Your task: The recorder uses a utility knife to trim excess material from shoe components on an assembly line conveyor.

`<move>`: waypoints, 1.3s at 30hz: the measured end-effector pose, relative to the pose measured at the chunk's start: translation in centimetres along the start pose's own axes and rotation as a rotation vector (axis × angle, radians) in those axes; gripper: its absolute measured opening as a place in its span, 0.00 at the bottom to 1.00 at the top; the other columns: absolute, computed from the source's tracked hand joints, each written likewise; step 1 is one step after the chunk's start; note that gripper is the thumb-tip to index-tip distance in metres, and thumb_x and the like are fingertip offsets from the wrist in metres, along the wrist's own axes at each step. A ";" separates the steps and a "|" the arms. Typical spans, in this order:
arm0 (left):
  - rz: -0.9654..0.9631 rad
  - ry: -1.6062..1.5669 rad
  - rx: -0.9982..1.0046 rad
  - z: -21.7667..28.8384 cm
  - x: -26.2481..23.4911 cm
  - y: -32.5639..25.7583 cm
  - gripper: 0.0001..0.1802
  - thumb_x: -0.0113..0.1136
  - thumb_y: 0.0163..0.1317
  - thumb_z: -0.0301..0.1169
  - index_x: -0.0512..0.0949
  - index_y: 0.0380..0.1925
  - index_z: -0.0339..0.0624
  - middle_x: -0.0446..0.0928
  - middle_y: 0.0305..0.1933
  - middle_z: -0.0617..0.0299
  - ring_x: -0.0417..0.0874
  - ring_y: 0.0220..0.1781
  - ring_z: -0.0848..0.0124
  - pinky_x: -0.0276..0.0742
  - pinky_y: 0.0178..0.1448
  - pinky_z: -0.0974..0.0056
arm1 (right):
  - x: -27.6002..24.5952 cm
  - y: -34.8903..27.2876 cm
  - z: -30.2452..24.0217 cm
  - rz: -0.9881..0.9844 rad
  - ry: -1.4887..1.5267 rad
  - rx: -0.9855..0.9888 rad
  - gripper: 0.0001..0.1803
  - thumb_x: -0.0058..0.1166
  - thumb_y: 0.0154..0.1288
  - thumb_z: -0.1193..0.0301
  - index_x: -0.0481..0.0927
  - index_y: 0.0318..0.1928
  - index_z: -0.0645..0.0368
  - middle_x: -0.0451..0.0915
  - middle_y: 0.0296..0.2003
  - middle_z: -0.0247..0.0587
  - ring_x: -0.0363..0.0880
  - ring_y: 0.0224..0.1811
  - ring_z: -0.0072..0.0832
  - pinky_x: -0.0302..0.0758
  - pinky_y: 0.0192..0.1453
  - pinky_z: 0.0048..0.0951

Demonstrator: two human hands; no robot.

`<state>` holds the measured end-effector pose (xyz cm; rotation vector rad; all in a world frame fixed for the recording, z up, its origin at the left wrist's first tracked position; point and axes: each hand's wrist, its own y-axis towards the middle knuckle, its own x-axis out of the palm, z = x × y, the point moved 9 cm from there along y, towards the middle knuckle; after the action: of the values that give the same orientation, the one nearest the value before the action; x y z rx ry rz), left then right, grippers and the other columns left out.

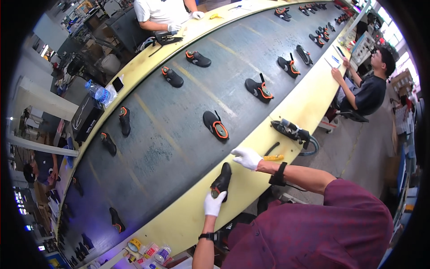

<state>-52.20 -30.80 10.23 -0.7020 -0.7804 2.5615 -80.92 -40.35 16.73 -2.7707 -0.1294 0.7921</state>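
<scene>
A black shoe (222,178) lies on the yellow ledge beside the conveyor, its toe pointing away from me. My left hand (213,204), in a white glove, is closed around the heel end of this shoe. Above and to the right of the toe is my right hand (247,158), also gloved in white; its fingers reach out to the left, apart from the shoe. Nothing shows in the right hand. On the belt just beyond sits another black shoe with an orange-edged opening (216,126).
More black-and-orange shoes, such as one shoe (260,89), are spread along the dark conveyor belt (156,148). A black hand tool with a hose (290,130) and a yellow object (273,158) lie right of my right hand. Co-workers sit at the far side and at right.
</scene>
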 end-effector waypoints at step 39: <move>-0.020 0.783 0.480 10.9 9.1 1.8 0.58 0.82 0.58 0.36 0.57 0.84 0.38 0.70 0.81 0.44 0.68 0.83 0.47 0.57 0.87 0.42 | -9.1 -8.7 11.0 0.273 -0.818 -0.112 0.09 0.65 0.59 0.70 0.82 0.39 0.56 0.82 0.41 0.51 0.82 0.47 0.50 0.75 0.50 0.50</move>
<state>-65.98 -32.31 13.81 -1.3585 0.0788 2.0404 -94.60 -30.99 14.66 -2.3992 0.0631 1.9940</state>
